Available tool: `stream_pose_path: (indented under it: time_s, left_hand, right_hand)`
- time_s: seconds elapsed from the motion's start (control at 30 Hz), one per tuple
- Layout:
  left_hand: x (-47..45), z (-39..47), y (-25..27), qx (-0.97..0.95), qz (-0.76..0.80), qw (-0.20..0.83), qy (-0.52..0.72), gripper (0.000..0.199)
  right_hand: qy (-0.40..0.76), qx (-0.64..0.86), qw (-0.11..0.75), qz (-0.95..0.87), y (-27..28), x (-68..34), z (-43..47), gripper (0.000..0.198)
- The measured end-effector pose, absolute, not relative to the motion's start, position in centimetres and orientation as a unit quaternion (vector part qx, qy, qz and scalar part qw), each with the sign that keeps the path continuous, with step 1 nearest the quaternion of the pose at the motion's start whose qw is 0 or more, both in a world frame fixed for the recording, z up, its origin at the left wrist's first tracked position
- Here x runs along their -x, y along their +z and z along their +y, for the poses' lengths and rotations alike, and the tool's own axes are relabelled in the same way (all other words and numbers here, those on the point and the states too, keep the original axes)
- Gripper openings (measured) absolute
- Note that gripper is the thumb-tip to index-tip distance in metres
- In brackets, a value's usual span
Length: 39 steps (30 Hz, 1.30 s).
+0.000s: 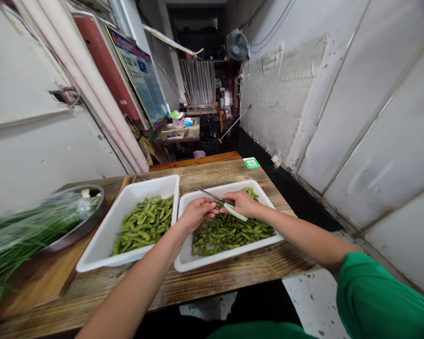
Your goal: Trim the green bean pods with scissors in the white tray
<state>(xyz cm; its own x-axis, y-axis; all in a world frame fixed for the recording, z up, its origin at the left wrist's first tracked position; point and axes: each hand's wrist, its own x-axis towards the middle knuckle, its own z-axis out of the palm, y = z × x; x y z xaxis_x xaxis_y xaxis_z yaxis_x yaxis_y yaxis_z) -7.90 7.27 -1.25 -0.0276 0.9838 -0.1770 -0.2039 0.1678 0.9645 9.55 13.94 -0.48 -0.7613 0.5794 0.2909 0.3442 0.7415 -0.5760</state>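
In my head view, the scissors (216, 197) lie between the two hands, over the far part of the right-hand white tray (186, 264), and their long axis slants from the pale handles at lower right to the tips at upper left. The right hand (243, 205) is the nearer one: I see it closed around the handles. The left hand (197, 213) sits just below the blades, thumb and fingertips drawn together close to the right fingers; I cannot tell whether a pod is pinched there, nor whether those fingertips touch the metal. As I judge it, the crossing of blades and left fingertips is the relation that matters. The left forearm rises steeply from the bottom left of the frame, while the right one reaches in, flatter, from the lower right. Beneath the hands, green pods (235, 238) cover much of that tray; more pods (144, 221) fill part of the second white tray (101, 233), just beside it towards centre left on the wooden worktop (212, 286).
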Motion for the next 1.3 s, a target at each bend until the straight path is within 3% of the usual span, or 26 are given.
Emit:
stream_pose_path:
  time_s: [0.2, 0.33, 0.43, 0.57, 0.9, 1.3]
  left_hand:
    - [8.1, 7.2, -1.4, -0.415, 0.495, 0.583, 0.493, 0.023]
    - [8.7, 7.5, -1.9, -0.360, 0.531, 0.544, 0.540, 0.029]
    - [9.2, 7.8, -2.3, -0.355, 0.554, 0.506, 0.558, 0.026]
    - [9.4, 7.9, -2.5, -0.372, 0.554, 0.480, 0.569, 0.024]
    - [9.6, 8.1, -2.6, -0.317, 0.598, 0.421, 0.604, 0.026]
    - [9.3, 8.0, -2.3, -0.325, 0.563, 0.462, 0.604, 0.025]
  right_hand:
    - [0.309, 0.290, 0.260, -0.868, -0.5, -9.6, 13.9, 0.033]
    - [0.525, 0.296, 0.138, -0.786, 0.1, -10.3, 14.3, 0.043]
    - [0.615, 0.237, 0.055, -0.750, 1.1, -11.0, 14.2, 0.046]
    - [0.618, 0.201, 0.008, -0.760, 2.3, -11.6, 13.8, 0.043]
    - [0.608, 0.227, 0.012, -0.761, 1.5, -11.7, 13.9, 0.041]
    - [0.591, 0.251, 0.044, -0.766, 1.3, -11.1, 13.4, 0.039]
